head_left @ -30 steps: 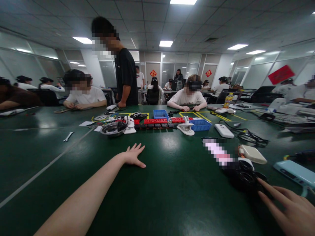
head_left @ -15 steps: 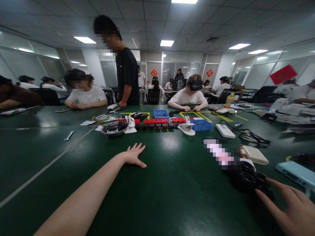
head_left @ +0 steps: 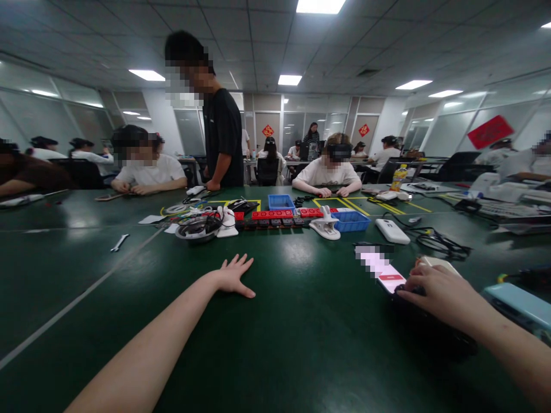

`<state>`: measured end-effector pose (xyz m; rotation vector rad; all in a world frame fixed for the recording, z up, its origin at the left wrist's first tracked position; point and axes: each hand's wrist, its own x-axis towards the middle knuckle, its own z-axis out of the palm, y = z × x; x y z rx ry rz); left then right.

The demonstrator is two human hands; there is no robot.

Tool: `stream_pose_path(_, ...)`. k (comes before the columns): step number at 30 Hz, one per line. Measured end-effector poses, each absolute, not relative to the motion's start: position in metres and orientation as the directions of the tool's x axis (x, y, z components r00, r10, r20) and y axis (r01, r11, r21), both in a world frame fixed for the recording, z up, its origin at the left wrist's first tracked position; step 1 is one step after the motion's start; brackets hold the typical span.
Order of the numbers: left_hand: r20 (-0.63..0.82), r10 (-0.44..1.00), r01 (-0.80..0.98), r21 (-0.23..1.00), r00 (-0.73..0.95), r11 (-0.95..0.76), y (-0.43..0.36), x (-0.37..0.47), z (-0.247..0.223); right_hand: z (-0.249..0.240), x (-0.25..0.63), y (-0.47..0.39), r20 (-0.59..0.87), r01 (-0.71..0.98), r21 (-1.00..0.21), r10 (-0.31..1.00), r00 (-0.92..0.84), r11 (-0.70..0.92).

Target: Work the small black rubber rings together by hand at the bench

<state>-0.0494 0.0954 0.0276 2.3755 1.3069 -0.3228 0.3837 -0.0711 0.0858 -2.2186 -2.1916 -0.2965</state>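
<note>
My left hand (head_left: pixel 235 276) lies flat on the green table (head_left: pixel 275 344), fingers spread, holding nothing. At the right, my right hand (head_left: pixel 434 289) is over a dark object (head_left: pixel 430 327), its fingers curled down onto the object's far-left part. The hand and forearm hide much of that object, and its shape is hard to make out. Just beyond the fingertips lies a phone (head_left: pixel 391 276) with a lit screen, partly pixelated. A cream-coloured box (head_left: pixel 443 265) shows behind my right hand.
Across the middle stand red and black blocks (head_left: pixel 275 217), blue bins (head_left: pixel 350 221), a white clamp (head_left: pixel 326 225) and a bowl of cables (head_left: pixel 198 226). A wrench (head_left: pixel 119 243) lies left. Right are a white power bank (head_left: pixel 392 230) and light-blue case (head_left: pixel 520 307). People sit opposite; one stands.
My right hand has moved left and away from me, from the near right side of the dark object onto its far part. My left hand has stayed in place.
</note>
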Motion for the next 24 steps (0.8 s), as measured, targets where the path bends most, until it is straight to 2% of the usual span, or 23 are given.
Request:
stream_pose_path(4, -0.387, 0.750, 0.844, 0.245, 0.537, -0.478, 0.096, -0.050, 0.027, 0.080, 0.385, -0.067, 0.079, 0.995, 0.099, 0.997, 0.011, -0.019)
stream_pose_path(11, -0.378, 0.752, 0.842, 0.241, 0.540, -0.483, 0.096, -0.051, 0.026, 0.085, 0.379, -0.066, 0.013, 0.989, 0.081, 0.992, 0.123, -0.124)
stream_pose_path(16, -0.386, 0.749, 0.842, 0.245, 0.539, -0.480, 0.097, -0.051, 0.026, 0.084, 0.350, -0.071, -0.014, 1.000, 0.003, 1.000, -0.020, 0.020)
stream_pose_path(21, -0.380, 0.746, 0.837, 0.253, 0.547, -0.485, 0.098, -0.052, 0.025, 0.084, 0.269, -0.097, -0.078, 0.942, -0.259, 0.968, -0.240, 0.213)
stream_pose_path(24, -0.382, 0.748, 0.840, 0.255, 0.542, -0.478, 0.097, -0.052, 0.025, 0.086, 0.212, -0.109, -0.077, 0.876, -0.332, 0.916, -0.395, 0.350)
